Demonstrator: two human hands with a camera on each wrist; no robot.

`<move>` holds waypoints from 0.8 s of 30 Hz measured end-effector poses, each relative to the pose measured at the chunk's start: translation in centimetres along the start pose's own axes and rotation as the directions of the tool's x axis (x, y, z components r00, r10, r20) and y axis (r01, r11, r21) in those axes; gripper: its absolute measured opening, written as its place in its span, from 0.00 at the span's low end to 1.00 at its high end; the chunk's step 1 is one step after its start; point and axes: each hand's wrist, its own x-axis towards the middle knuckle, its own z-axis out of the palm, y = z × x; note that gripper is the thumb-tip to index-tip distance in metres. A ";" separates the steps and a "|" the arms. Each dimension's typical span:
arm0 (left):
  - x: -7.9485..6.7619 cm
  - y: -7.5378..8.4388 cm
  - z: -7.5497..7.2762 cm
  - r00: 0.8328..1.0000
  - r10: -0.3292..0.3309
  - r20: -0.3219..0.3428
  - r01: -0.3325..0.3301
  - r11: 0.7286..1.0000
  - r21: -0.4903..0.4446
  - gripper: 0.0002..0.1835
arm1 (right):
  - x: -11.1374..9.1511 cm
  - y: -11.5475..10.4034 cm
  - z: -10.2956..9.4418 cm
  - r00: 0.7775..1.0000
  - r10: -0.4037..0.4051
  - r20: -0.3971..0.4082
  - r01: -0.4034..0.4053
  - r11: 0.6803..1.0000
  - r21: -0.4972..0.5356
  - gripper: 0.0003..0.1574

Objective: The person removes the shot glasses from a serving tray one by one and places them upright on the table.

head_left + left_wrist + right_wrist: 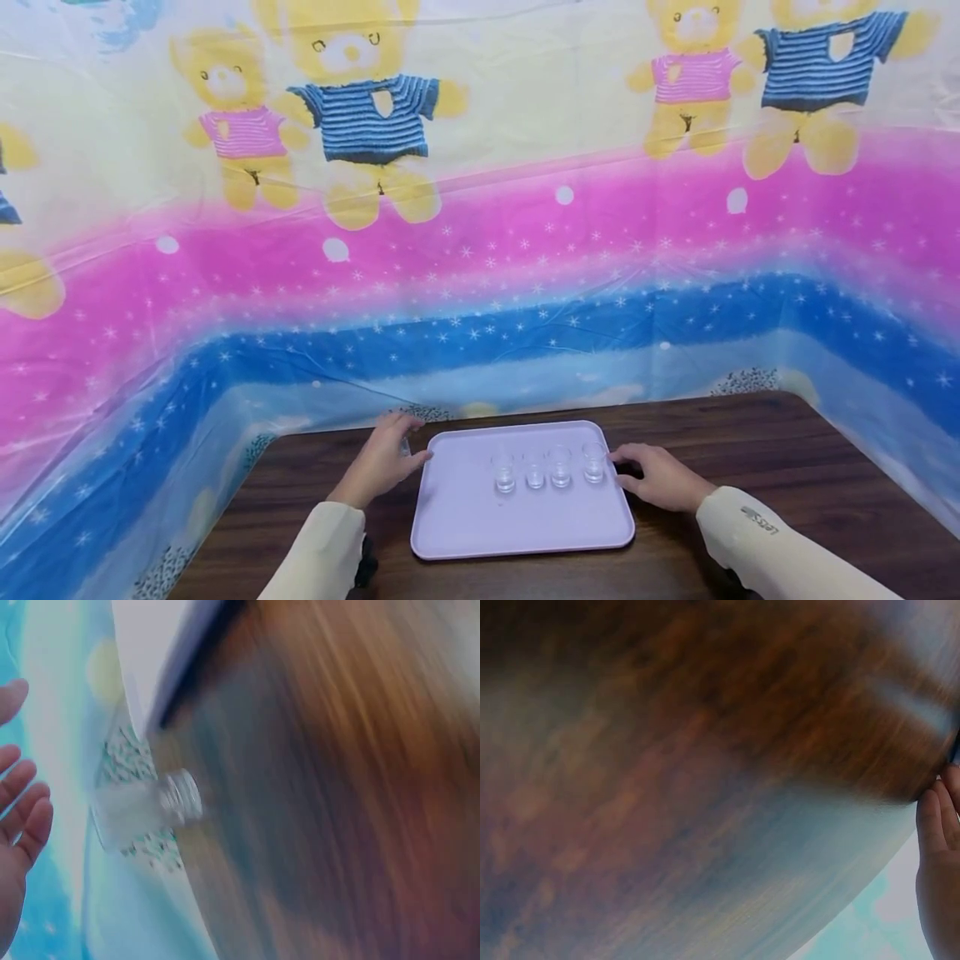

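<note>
A pale lilac tray [457, 521] lies on the dark wooden table in the head view. Several small clear shot glasses [535, 477] stand in a row across its right half. My left hand [381, 460] is at the tray's upper left side, thumb tip right at the rim and fingers spread. Partly hidden behind that hand is another small clear glass [405, 447]; in the left wrist view this glass [139, 814] stands on the table, apart from the fingers. At the tray's right rim, the fingertips of my right hand [663, 477] meet the edge beside the rightmost glass.
The wooden table [757, 450] extends on both sides of the tray. A curtain [525, 250] printed with bears and snowflakes hangs along the table's back and sides. Much of the right wrist view is blurred table surface [705, 765].
</note>
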 end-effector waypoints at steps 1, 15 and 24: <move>0.1 0.4 0.2 1.000 0.015 0.016 -0.015 1.000 -0.009 0.25 | 0.0 0.0 0.0 1.000 0.003 0.002 -0.003 1.000 0.002 0.20; 1.3 3.5 2.8 0.975 0.162 0.155 -0.145 0.983 -0.111 0.24 | 0.0 -0.1 -0.1 0.999 0.037 0.011 -0.037 0.999 0.016 0.20; 1.7 5.1 4.4 0.959 0.162 0.233 -0.138 0.983 -0.117 0.23 | -0.3 -0.5 -0.3 1.000 0.026 0.007 -0.027 0.999 0.028 0.20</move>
